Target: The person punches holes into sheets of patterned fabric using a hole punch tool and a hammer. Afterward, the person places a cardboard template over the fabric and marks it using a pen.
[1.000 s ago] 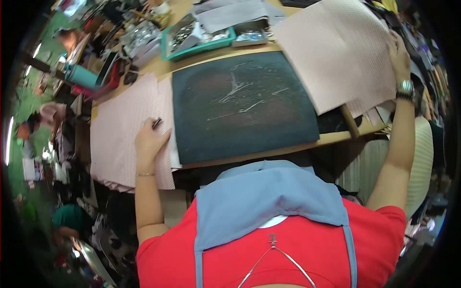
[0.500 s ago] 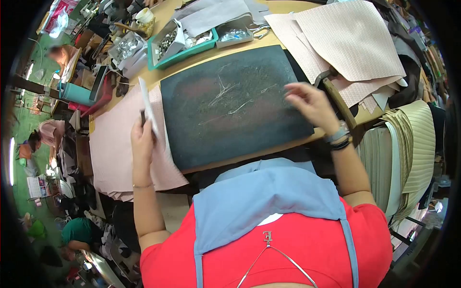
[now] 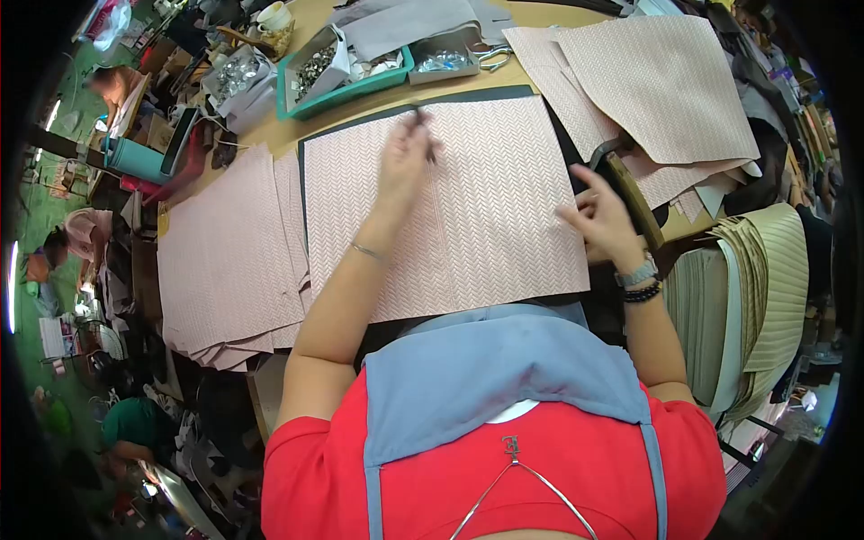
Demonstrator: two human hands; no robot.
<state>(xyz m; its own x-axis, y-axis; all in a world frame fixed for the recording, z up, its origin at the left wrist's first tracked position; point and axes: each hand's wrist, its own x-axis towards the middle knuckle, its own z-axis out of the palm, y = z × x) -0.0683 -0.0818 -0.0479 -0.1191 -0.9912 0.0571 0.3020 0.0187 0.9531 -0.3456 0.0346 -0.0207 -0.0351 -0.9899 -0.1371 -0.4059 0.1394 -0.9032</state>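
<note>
A pale pink sheet with a herringbone texture (image 3: 504,207) lies flat over the dark mat (image 3: 495,93), whose edges show at the top and left. Above the sheet's upper middle is my left hand (image 3: 407,157), closed on a small dark tool (image 3: 421,117) that is blurred by motion. My right hand (image 3: 601,219) is at the sheet's right edge, its fingers apart and holding nothing. To the left lies a stack of similar pink sheets (image 3: 225,261). More pink sheets (image 3: 657,85) lie at the upper right.
Behind the mat stand a green tray (image 3: 360,88) of small metal parts and a box of wrapped pieces (image 3: 443,65), with scissors (image 3: 493,58) beside it. A wooden bar (image 3: 637,200) is at the right. Co-workers (image 3: 85,238) are at the far left.
A pink sheet has come from the left stack onto the mat, covering it. My left hand has moved right and up over the sheet. My right hand left the upper-right sheets and came to the mat's right side.
</note>
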